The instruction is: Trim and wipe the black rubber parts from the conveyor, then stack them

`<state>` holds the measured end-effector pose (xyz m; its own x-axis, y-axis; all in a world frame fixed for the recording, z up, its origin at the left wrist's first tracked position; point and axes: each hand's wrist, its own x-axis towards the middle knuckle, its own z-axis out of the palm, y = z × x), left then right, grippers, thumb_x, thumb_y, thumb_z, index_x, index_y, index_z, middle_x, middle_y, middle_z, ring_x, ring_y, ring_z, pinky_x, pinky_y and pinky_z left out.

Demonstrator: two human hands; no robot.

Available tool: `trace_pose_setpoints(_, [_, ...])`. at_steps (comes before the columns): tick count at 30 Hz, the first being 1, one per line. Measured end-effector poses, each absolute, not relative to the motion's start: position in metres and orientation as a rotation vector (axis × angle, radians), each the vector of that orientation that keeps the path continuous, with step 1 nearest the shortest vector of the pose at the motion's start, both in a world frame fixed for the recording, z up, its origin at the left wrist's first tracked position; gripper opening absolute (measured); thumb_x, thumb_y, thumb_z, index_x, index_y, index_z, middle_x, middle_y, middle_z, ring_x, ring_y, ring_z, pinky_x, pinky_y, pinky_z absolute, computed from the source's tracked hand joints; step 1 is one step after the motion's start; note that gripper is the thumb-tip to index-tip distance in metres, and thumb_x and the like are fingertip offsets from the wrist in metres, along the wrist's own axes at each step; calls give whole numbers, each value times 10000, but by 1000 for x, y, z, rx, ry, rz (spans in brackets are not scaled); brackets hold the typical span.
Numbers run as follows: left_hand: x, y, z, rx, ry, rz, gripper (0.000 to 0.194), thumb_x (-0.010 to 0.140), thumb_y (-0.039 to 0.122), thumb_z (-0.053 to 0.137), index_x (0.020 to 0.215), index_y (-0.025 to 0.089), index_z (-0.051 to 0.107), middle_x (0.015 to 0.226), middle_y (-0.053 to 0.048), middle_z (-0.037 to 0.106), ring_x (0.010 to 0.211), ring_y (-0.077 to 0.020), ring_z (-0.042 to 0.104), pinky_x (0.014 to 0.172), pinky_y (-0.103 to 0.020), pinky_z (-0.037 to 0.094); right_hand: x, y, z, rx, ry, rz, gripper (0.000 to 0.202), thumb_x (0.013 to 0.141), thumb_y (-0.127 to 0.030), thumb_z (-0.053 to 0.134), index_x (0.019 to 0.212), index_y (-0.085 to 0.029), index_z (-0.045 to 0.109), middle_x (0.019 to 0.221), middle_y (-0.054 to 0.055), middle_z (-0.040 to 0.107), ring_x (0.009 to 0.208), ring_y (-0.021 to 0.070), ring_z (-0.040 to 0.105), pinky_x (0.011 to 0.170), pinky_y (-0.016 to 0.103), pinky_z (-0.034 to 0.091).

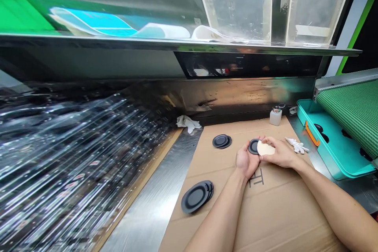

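Observation:
Both of my hands meet over the cardboard sheet (218, 220). My left hand (246, 161) holds a small round black disc (253, 146) with a raised ring, like those lying nearby. In my right hand (280, 152) is a cream-coloured round pad (265, 148), gripped between thumb and fingers and overlapping the disc's right side. Whether the pad presses on the disc I cannot tell. To the left, a small pile of black discs (221, 141) lies on the cardboard. Nearer to me is a fanned stack of larger black discs (196, 197).
A white bottle (275, 116) stands at the cardboard's far edge. White gloves (297, 145) lie on the right, and a white cloth (189, 123) at the back left. Beyond are a teal bin (333, 161), a green conveyor belt (354, 98) and, at left, stacked clear plastic trays (65, 165).

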<state>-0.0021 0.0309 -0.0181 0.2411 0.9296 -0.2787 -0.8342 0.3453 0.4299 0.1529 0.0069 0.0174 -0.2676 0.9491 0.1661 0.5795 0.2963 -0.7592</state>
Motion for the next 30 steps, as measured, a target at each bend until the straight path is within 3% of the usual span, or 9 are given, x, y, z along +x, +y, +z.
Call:
trace_pose_setpoints(3, [3, 29, -18, 227, 517, 1198, 350, 978, 276, 393, 991, 105, 698, 1120, -178, 711, 1134, -282, 655, 1040, -468, 492, 146, 10, 12, -1276, -1824, 812, 279, 839, -371, 633, 1049, -192, 674, 1019, 37, 713, 906, 186, 642, 812, 291, 467])
trace_pose_setpoints(11, [5, 24, -16, 297, 555, 1150, 333, 968, 276, 425, 928, 111, 712, 1043, -162, 731, 1104, -285, 667, 1038, -466, 494, 142, 21, 1, -1270, -1680, 1190, 284, 787, -384, 656, 936, -152, 722, 888, 51, 723, 758, 170, 644, 656, 245, 465])
trace_pose_setpoints(14, [6, 26, -16, 301, 552, 1143, 337, 972, 268, 428, 907, 92, 708, 1040, -179, 730, 1085, -286, 672, 1030, -468, 501, 153, 18, 9, -1439, -1833, 939, 205, 803, -326, 651, 923, -188, 743, 931, 37, 741, 829, 188, 666, 731, 258, 478])
trace_pose_setpoints(19, [6, 30, -20, 289, 583, 1190, 333, 994, 227, 403, 919, 87, 696, 960, -148, 741, 1001, -235, 696, 1001, -402, 527, 135, 12, 15, -1569, -1977, 415, 283, 961, -357, 504, 1184, -259, 647, 1108, 41, 735, 1009, 208, 675, 842, 266, 460])
trace_pose_setpoints(24, [5, 30, -20, 258, 595, 1182, 360, 1011, 243, 364, 1027, 84, 687, 999, -147, 747, 995, -232, 705, 979, -405, 546, 119, 15, 17, -1876, -2021, 182, 354, 1022, -424, 394, 1279, -225, 534, 1054, 104, 734, 920, 256, 693, 768, 302, 437])
trace_pose_setpoints(30, [5, 29, -17, 228, 592, 1197, 350, 994, 211, 378, 1114, 77, 679, 1045, -166, 743, 1019, -249, 704, 980, -431, 547, 123, 12, 19, -1968, -2054, 162, 317, 1029, -442, 363, 1180, -230, 544, 999, 102, 731, 868, 257, 682, 726, 301, 399])
